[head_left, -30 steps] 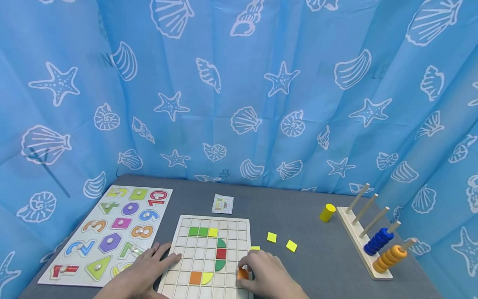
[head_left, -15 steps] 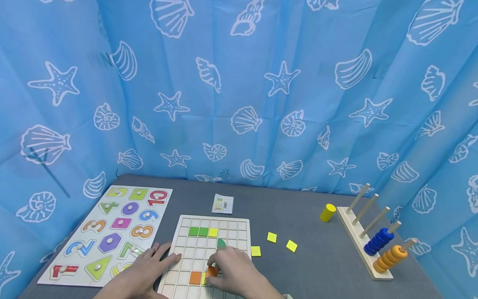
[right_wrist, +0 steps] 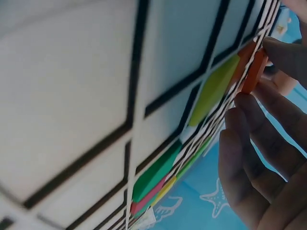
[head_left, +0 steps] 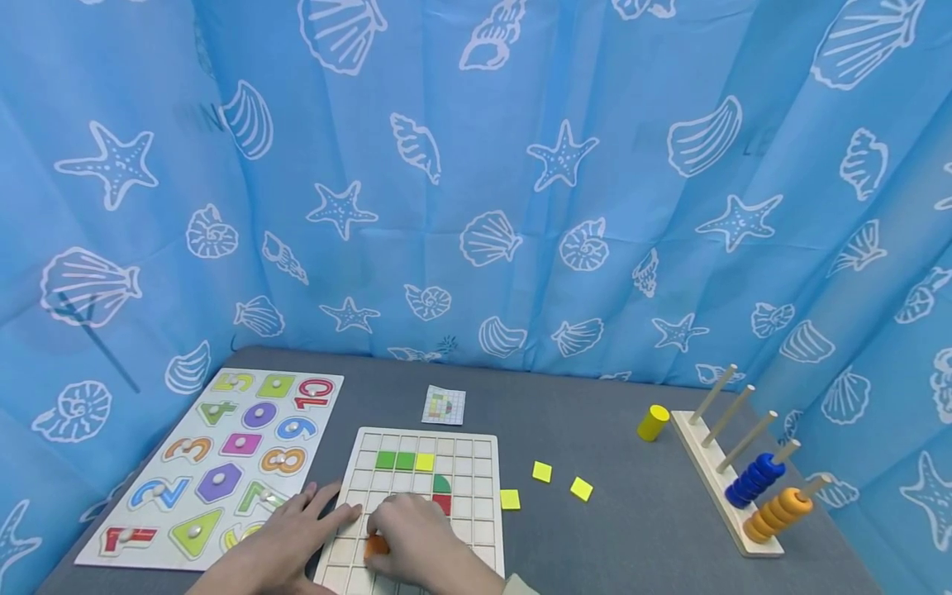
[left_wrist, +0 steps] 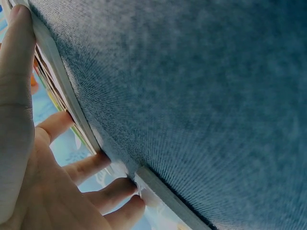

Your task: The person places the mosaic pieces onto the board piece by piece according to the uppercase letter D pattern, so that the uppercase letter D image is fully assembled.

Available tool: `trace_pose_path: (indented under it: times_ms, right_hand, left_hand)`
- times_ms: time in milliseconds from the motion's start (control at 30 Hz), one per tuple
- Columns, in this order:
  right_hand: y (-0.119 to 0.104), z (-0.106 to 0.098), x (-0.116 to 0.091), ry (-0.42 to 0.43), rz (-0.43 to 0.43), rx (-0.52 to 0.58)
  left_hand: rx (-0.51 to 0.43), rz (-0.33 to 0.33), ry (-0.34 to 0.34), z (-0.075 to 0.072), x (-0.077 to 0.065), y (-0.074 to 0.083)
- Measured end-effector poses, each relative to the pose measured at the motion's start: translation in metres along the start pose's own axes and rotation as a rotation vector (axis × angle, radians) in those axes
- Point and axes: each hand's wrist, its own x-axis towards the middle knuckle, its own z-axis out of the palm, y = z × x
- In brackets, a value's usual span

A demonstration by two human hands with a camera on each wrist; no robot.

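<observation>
A pale wooden grid board point(head_left: 482, 530) lies in front of me in the head view. My right hand point(head_left: 420, 541) pinches an orange tile point(right_wrist: 254, 72) between thumb and fingers, just above the board's lower left part. In the right wrist view another orange tile point(right_wrist: 241, 62) and a yellow quarter-circle tile point(right_wrist: 214, 90) sit in the grid close by. My left hand point(head_left: 286, 535) rests along the board's left edge, fingers spread. Green tiles point(head_left: 395, 460), a yellow tile point(head_left: 425, 462), a green quarter-circle point(head_left: 442, 484) and a red tile point(head_left: 442, 502) occupy other cells.
Left of the grid lies a number-and-shape puzzle board point(head_left: 89, 551). A small pattern card point(head_left: 444, 406) is behind the grid. Loose yellow tiles point(head_left: 541, 472) lie to the right. Farther right stand a yellow cylinder point(head_left: 653, 423) and a peg stand point(head_left: 701, 453) with blue and orange rings.
My right hand has carried the orange tile leftward across the board from its right edge, now covering the lower pieces in the head view. The left hand has stayed in place.
</observation>
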Motion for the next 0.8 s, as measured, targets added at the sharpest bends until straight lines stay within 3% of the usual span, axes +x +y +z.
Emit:
trace_pose_path:
  times_ms: [167, 800]
  right_hand:
    - [-0.005, 0.006, 0.008, 0.013, -0.023, -0.059]
    - [-0.009, 0.01, 0.012, -0.012, -0.001, -0.098]
  left_hand:
    - [0.01, -0.014, 0.0, 0.0, 0.0, 0.0]
    - [0.016, 0.01, 0.001, -0.001, 0.0, 0.0]
